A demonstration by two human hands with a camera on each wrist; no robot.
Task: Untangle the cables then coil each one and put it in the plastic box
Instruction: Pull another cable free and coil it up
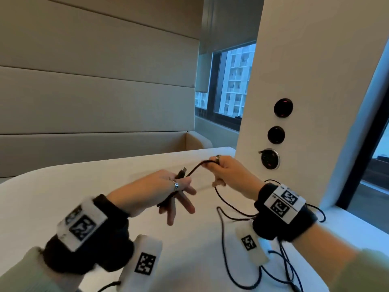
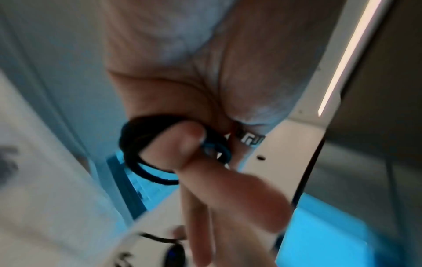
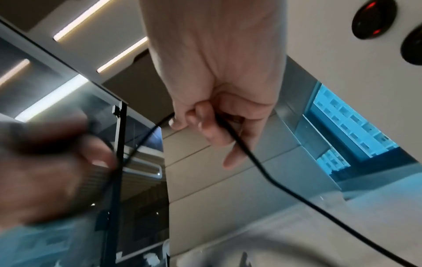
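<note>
The white surface (image 1: 117, 182) fills the lower half of the head view, its rounded far edge running from nine o'clock up toward one o'clock, where it meets the white pillar (image 1: 294, 81) with its round sockets. That pillar closes off the three o'clock side, just beside the right hand; toward nine and twelve o'clock the top lies bare of objects, so there is room to swing loops that way.

The plastic box does not show in any view, so nothing can be counted as stowed. Judged from this, the work is in its coiling stage on one cable, with most still ahead.

A loose heap of cables (image 1: 280, 268) — dark and bluish strands, seemingly not yet sorted — sprawls at five o'clock under the right wrist, near the front edge of the surface.

The black cable (image 1: 196, 168) runs between both hands, then drops from the right hand to the heap. The left hand (image 1: 160, 190) at the centre holds a few finished turns: the left wrist view shows the thumb pressing the loops against curled fingers (image 2: 239, 115), while the head view has other fingers splayed down. The plug end (image 1: 183, 170) sticks up out of that grip. The right hand (image 1: 229, 173) at one o'clock pinches the cable, fingers (image 3: 205, 124) curled narrow around it, feeding slack.
</note>
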